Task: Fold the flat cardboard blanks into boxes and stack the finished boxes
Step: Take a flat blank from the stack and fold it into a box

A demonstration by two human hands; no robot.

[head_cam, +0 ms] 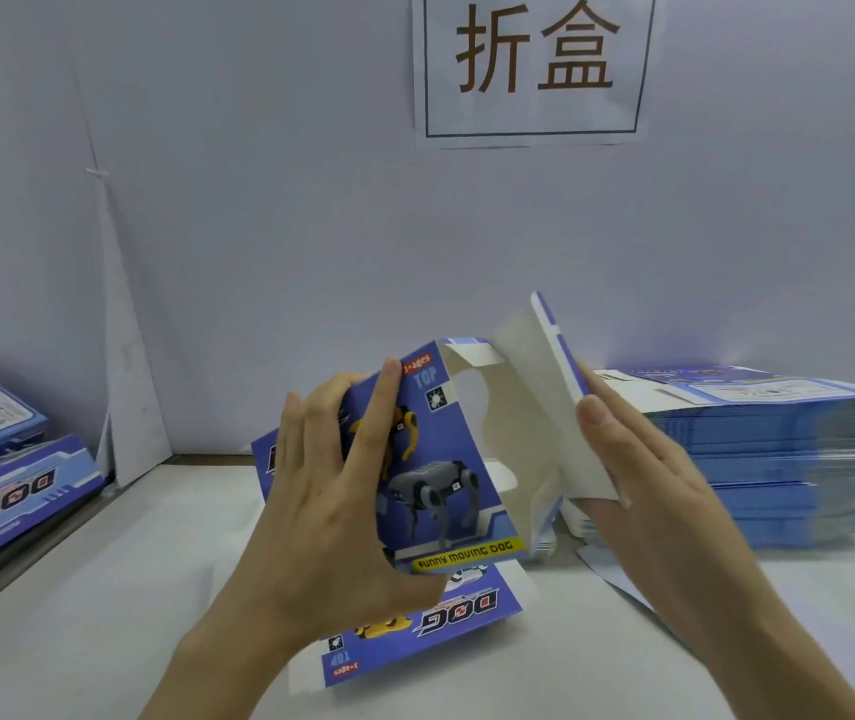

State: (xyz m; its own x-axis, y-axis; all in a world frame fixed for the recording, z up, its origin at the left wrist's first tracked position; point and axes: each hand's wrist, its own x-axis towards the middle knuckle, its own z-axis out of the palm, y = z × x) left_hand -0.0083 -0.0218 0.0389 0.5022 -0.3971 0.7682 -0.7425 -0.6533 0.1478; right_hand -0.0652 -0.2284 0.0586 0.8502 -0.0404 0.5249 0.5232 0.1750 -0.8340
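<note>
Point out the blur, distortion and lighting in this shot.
Head view: the light is even and soft with a bluish cast and no glare; the half-folded box is sharp enough to read its print; the stack of flat blanks smears toward the right edge; the finished boxes at far left look soft and stretched by the wide lens; the wall sign is crisp.

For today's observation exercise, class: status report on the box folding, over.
Left hand grips half-folded blank by printed face. Right hand pinches its white side panel. Spare flat blank underneath; nothing blocking.
</note>
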